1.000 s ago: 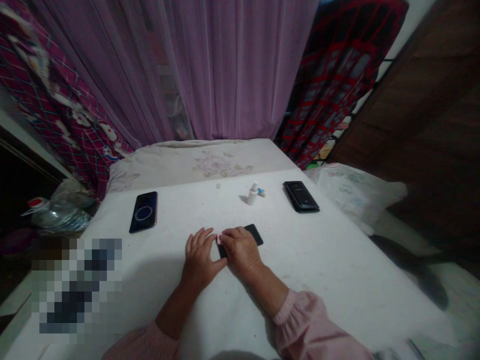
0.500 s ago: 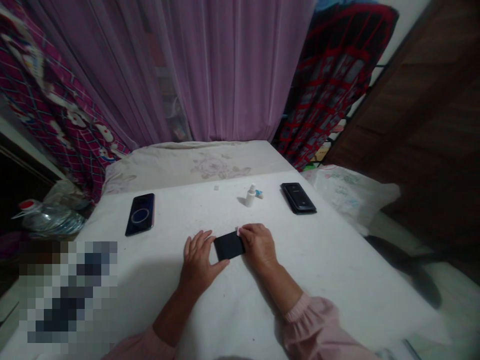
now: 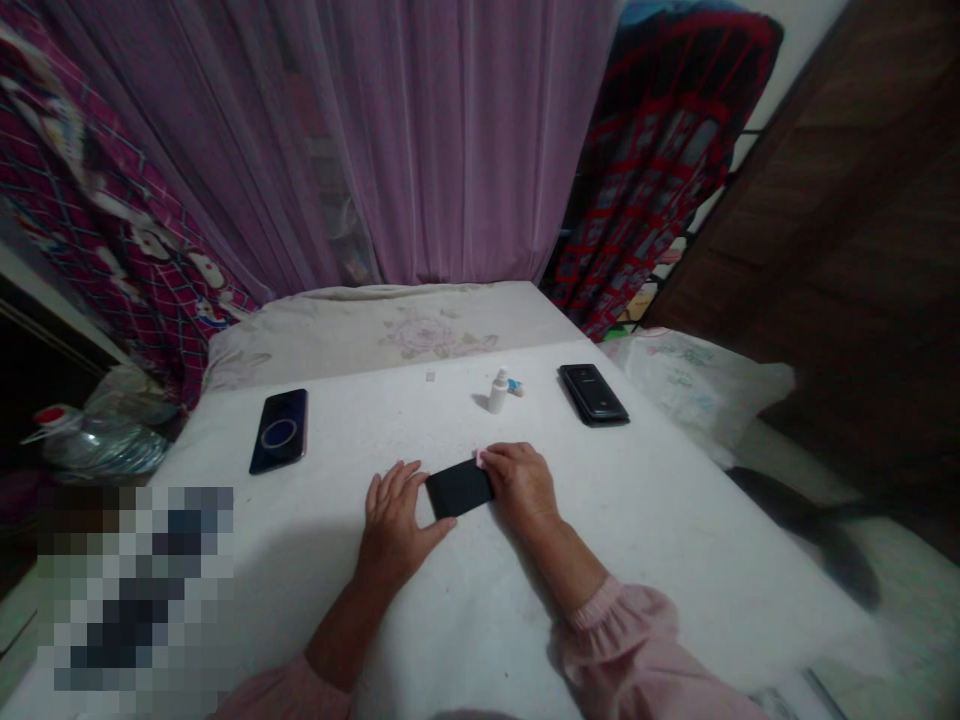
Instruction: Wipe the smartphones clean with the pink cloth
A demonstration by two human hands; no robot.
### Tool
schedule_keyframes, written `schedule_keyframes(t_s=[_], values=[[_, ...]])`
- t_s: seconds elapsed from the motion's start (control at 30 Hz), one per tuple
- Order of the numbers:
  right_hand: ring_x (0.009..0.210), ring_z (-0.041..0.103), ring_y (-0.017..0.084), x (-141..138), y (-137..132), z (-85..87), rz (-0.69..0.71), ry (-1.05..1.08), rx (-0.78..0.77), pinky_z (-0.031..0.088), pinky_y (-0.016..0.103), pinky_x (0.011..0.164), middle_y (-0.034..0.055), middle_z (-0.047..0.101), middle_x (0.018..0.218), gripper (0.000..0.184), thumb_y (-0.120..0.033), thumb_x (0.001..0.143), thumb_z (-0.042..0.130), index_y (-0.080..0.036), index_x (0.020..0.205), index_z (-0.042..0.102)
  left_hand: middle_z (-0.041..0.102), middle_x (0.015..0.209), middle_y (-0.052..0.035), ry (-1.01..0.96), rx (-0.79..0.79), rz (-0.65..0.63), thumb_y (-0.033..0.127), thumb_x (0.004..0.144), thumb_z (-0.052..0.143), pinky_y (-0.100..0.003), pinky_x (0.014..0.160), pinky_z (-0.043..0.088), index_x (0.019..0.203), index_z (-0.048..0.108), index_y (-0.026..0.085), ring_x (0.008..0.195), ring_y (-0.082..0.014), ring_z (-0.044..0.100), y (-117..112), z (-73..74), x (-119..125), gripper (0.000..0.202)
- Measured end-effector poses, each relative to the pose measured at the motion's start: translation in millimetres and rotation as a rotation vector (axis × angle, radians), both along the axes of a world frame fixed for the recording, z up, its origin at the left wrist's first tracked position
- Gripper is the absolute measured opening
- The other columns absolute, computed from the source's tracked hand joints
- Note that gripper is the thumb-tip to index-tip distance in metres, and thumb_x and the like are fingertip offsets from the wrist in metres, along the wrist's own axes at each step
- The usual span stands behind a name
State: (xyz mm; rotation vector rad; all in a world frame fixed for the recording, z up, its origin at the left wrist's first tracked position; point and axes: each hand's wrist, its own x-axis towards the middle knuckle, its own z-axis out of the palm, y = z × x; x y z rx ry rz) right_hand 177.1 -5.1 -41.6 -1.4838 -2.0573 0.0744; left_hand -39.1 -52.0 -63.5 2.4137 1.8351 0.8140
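While L hand [image 3: 396,522] touches it, R hand [image 3: 521,490] holds black phone [image 3: 459,489], prob.

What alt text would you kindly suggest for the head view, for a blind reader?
The left hand and right hand flank a flat black rectangle on a white surface, with two smartphones and a small white bottle beyond.

Sheer purple curtain [image 3: 450,140] behind a white-sheeted bed [image 3: 390,320]
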Motion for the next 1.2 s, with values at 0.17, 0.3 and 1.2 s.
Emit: schedule_keyframes(t_s=[0.17, 0.3, 1.2], values=[[0.089, 0.065, 0.022, 20, 11, -7.3, -0.092, 0.141, -0.058, 0.049, 0.034, 0.081, 0.0049, 0.076, 0.097, 0.019, -0.028, 0.091, 0.058, -0.027, 0.097, 0.077, 0.060, 0.134, -0.0159, -0.013, -0.023, -0.010, 0.044, 0.076, 0.072, -0.059, 0.112, 0.030, 0.124, 0.055, 0.022, 0.131, -0.0358, 0.050, 2, -4.5, -4, 0.055], [0.090, 0.068, 0.022, 12, 17, -2.0, -0.094, 0.256, -0.135, 0.050, 0.033, 0.079, 0.0017, 0.077, 0.098, 0.021, -0.031, 0.092, 0.056, -0.030, 0.100, 0.076, 0.064, 0.129, -0.0144, -0.095, -0.047, 0.009, 0.036, 0.079, 0.068, -0.058, 0.113, 0.029, 0.130, 0.047, 0.022, 0.128, -0.0328, 0.054, 3, -3.5, -3, 0.057], [0.086, 0.059, 0.021, -40, -19, 39.3, 0.340, -0.016, 0.174, 0.039, 0.035, 0.078, 0.0045, 0.070, 0.092, 0.010, -0.019, 0.092, 0.060, -0.020, 0.098, 0.068, 0.075, 0.093, -0.0042, -0.172, 0.079, -0.076, 0.024, 0.092, 0.051, -0.049, 0.100, 0.042, 0.104, 0.064, 0.022, 0.091, -0.0230, 0.068, 0, 6.3, 1, 0.018]])
